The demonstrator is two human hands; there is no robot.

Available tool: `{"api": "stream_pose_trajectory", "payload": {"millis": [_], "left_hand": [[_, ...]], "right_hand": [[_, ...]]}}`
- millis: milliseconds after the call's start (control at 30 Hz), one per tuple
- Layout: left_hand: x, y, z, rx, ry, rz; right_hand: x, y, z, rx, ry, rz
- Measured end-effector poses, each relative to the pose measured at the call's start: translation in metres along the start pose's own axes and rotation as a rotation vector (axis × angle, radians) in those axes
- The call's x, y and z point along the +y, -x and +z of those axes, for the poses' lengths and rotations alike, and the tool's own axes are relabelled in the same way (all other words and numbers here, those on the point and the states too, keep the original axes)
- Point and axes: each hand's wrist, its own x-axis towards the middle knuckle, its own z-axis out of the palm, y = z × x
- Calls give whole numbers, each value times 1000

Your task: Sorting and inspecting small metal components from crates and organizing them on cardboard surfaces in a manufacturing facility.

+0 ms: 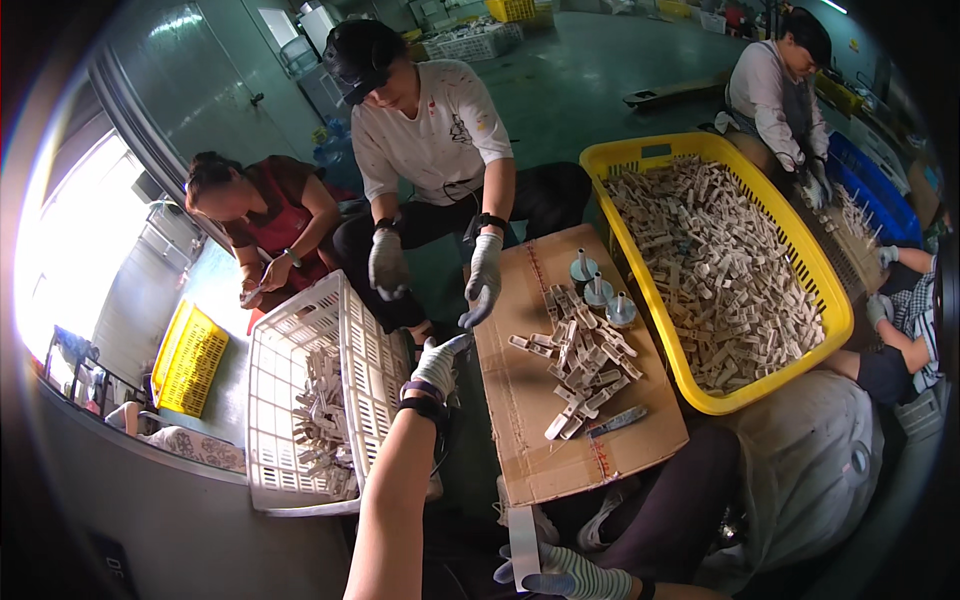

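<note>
My left hand point(439, 367), in a striped glove, reaches past the cardboard's left edge with fingers stretched out, holding nothing visible. At the bottom, my right hand point(572, 577), also gloved, closes on a pale grey flat strip point(523, 545) beside the cardboard's near corner. On the brown cardboard point(520, 400) lies a loose heap of beige plastic clip-like pieces point(585, 365). A grey-blue, knife-like tool point(617, 421) rests by the heap's near side. Behind the heap stand three small bottles point(598, 290) with pointed nozzles.
Right of the cardboard, a yellow crate point(715, 400) brims with similar pieces. A white crate point(265, 430) at left holds more. Across from me sits a person point(435, 130) with gloved hands over the cardboard's far left corner. Other people work at left and right; a blue crate point(850, 165) stands far right.
</note>
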Motion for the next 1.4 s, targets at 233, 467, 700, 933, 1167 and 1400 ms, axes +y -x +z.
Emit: {"api": "stream_pose_trajectory", "payload": {"millis": [233, 467, 700, 933, 1167, 1400], "left_hand": [[-8, -20, -15, 109, -67, 32], [17, 25, 0, 8, 9, 116], [-37, 59, -24, 184, -214, 431], [-181, 171, -38, -15, 116, 91], [-287, 218, -26, 71, 299, -133], [-279, 212, -25, 116, 417, -77]], "right_hand": [[4, -3, 5, -28, -15, 11], [0, -20, 13, 115, 35, -223], [-3, -20, 29, 105, 355, -31], [111, -14, -59, 396, 137, 260], [148, -32, -92, 480, -182, 285], [169, -36, -117, 517, 47, 287]]}}
